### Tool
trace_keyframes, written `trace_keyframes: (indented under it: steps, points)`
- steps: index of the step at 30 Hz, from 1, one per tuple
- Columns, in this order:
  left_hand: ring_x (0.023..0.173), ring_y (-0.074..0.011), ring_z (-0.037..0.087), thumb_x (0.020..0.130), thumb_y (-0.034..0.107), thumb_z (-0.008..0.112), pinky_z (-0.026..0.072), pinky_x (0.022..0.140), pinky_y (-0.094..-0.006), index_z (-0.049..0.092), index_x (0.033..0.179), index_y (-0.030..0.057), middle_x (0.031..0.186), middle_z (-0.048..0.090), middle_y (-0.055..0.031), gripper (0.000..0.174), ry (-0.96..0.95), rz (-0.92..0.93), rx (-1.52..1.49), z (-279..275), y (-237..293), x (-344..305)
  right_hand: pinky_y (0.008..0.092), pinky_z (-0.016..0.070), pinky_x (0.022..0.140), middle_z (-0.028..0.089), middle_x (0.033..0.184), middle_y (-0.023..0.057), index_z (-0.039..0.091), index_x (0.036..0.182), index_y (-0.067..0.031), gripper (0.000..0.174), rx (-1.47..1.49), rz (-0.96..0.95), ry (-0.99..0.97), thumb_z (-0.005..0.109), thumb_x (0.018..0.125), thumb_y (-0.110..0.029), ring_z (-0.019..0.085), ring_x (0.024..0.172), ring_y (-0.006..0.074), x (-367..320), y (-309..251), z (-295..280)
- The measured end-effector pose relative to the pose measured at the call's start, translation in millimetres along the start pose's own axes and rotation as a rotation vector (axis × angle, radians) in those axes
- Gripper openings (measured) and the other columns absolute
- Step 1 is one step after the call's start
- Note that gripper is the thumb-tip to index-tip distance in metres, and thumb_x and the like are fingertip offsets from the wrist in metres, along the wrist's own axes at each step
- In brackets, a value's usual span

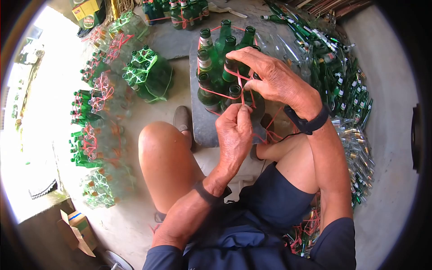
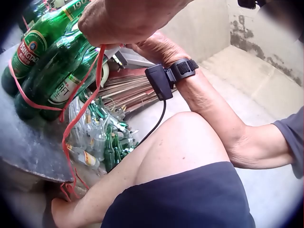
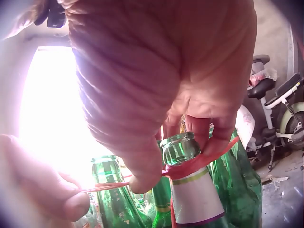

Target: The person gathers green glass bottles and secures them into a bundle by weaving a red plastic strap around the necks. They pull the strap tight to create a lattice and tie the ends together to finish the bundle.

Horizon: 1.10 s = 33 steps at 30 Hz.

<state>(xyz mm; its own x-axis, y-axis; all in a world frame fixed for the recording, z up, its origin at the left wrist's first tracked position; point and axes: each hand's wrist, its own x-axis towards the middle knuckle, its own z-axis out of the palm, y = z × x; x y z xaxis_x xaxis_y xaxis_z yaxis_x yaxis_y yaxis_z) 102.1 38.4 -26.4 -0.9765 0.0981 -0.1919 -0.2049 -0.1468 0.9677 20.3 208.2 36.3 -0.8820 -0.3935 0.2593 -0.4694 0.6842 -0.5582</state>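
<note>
Right hand (image 1: 280, 77), its grip unclear, arches over upright bottles (image 1: 215, 74) just beyond the left hand (image 1: 235, 130) pinching red twine (image 3: 110, 187).

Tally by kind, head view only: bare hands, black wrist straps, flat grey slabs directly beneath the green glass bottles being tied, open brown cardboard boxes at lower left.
Bare left hand and bare right hand: 2
Black fabric wrist straps, one per wrist: 2
Flat grey slab: 1
Open brown cardboard box: 1
Total: 6

Bottle storeroom, tied bottle bundles (image 1: 155, 77), heaped loose bottles (image 1: 337, 85), concrete floor (image 1: 123, 225)
</note>
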Motion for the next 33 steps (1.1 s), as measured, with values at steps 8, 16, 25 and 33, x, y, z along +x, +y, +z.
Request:
trace_keyframes:
  steps: [8, 16, 25, 33]
  points:
    - [0.062, -0.0027, 0.045, 0.108, 0.011, 0.059, 0.0365, 0.054, -0.0255, 0.075, 0.104, -0.0045, 0.069, 0.054, 0.0056, 0.023, -0.009, 0.13, 0.168, -6.5, 6.6, 1.8, 0.0478, 0.057, 0.097, 0.065, 0.136, 0.0152, 0.058, 0.142, -0.0053, 0.058, -0.009, -0.064, 0.014, 0.067, 0.085, 0.001, 0.067, 0.117, 0.0434, 1.3, 6.3, 1.4]
    - [0.062, -0.0027, 0.044, 0.11, 0.013, 0.058, 0.035, 0.054, -0.0257, 0.075, 0.106, -0.0043, 0.068, 0.051, 0.0066, 0.024, -0.017, 0.214, 0.265, -14.0, 10.1, 5.9, 0.0451, 0.0551, 0.106, 0.064, 0.144, 0.0157, 0.057, 0.148, -0.0037, 0.071, 0.014, 0.034, -0.052, 0.07, 0.079, 0.007, 0.065, 0.127, 0.0401, 2.5, 5.2, 0.7]
    - [0.062, -0.0048, 0.047, 0.106, 0.009, 0.059, 0.0384, 0.055, -0.027, 0.075, 0.101, -0.0046, 0.067, 0.054, 0.0032, 0.022, -0.073, 0.315, 0.451, -25.1, 24.3, 14.2, 0.0473, 0.0562, 0.098, 0.067, 0.133, 0.0143, 0.062, 0.141, -0.0067, 0.058, 0.033, -0.011, 0.027, 0.074, 0.084, 0.0, 0.067, 0.119, 0.0415, 3.0, 7.1, 6.3]
    - [0.061, -0.006, 0.048, 0.102, 0.006, 0.06, 0.0402, 0.055, -0.0276, 0.075, 0.098, -0.0048, 0.066, 0.058, 0.0002, 0.019, -0.141, 0.42, 0.547, -35.4, 26.2, 24.0, 0.0481, 0.056, 0.095, 0.068, 0.126, 0.0137, 0.064, 0.139, -0.0096, 0.054, 0.032, -0.009, 0.051, 0.075, 0.087, -0.005, 0.068, 0.115, 0.0412, 3.8, 8.3, 8.1]
